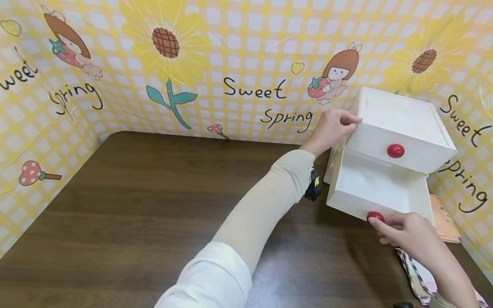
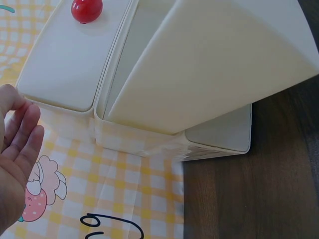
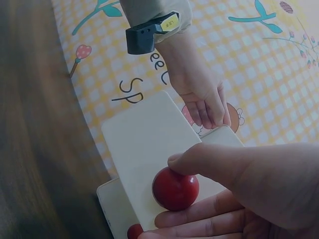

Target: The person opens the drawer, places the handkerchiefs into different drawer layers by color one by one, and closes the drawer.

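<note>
The white three-drawer unit [image 1: 400,113] stands by the far right corner of the brown table [image 1: 135,205], its middle drawer [image 1: 348,200] pulled well out beneath the closed top drawer [image 1: 366,137]. The right hand [image 1: 410,233] pinches that drawer's red knob [image 1: 375,217] between thumb and fingers, presumably because the knob gives the surest control of the slide; the left hand [image 1: 334,125] grips the unit's upper front corner by the fingertips, probably bracing the light casing. The top drawer's body hides the open drawer's back; the bottom drawer [image 2: 224,130] hardly shows from the head, though the right wrist view catches its knob [image 3: 134,231], cut off below. Near the table's right edge, the right forearm partly covers a patterned cloth [image 1: 417,278], and an orange item [image 1: 446,220] is hard to identify
</note>
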A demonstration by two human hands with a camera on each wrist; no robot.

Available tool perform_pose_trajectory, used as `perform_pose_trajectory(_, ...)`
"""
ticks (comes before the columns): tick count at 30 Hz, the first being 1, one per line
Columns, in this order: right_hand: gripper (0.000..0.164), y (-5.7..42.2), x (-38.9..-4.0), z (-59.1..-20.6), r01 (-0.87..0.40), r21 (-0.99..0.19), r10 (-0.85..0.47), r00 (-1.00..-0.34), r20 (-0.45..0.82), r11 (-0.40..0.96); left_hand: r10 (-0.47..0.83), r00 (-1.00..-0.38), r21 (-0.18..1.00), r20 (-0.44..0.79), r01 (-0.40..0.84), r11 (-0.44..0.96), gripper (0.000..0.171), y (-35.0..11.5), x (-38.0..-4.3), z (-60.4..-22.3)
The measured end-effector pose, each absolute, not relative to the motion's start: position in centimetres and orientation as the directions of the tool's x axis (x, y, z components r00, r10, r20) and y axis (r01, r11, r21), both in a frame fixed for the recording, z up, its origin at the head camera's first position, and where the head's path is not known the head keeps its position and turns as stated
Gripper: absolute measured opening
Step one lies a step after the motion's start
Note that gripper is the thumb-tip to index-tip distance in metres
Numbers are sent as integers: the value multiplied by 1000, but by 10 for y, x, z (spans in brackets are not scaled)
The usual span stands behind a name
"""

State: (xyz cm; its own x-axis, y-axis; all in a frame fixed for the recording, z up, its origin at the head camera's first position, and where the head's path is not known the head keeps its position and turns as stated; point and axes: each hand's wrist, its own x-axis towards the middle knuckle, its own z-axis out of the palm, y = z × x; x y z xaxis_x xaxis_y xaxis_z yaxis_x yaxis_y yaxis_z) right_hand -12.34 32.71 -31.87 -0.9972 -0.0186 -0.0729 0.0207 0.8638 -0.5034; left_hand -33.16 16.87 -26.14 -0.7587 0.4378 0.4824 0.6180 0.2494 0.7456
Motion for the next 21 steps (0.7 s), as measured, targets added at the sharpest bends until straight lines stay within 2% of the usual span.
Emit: perform_pose_trajectory(21,34,340,-113,-322,-4,-482,-29,-999,-44,876,426,-770,763,476,602,236,17,169,-331,-262)
